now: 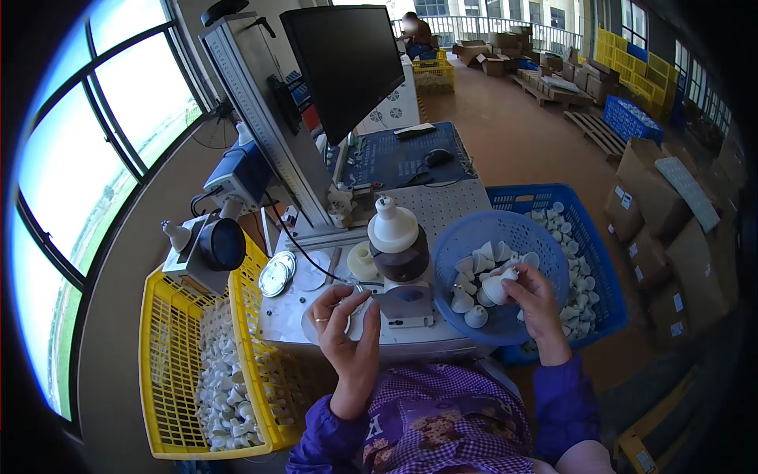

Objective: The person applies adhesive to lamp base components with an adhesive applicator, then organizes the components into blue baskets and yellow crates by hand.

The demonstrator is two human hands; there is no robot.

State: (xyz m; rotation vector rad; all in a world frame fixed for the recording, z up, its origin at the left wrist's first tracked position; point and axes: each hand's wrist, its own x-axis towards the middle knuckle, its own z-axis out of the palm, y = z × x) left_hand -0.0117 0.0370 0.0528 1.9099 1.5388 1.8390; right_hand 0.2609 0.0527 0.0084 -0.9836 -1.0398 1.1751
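My right hand [538, 304] pinches a white bulb housing [497, 286] over a round blue plastic basket [452, 245]. Several similar white housings [475, 317] lie inside that basket. My left hand [347, 332] is raised above the front of the worktable, its thumb and fingers apart, with nothing seen between them. Beyond it, another white housing [392, 225] stands upright, narrow end up, on a dark round fixture [400, 259]. A lens head [222, 243] points toward the fixture from the left, with a white housing [175, 235] on top of its mount.
A yellow crate [251, 359] of white parts stands at left; a blue crate [614, 304] of them stands at right. Behind the fixture rise a metal column [264, 118] and monitor [343, 67]. Cardboard boxes [695, 276] line the right side. A person [418, 35] sits far back.
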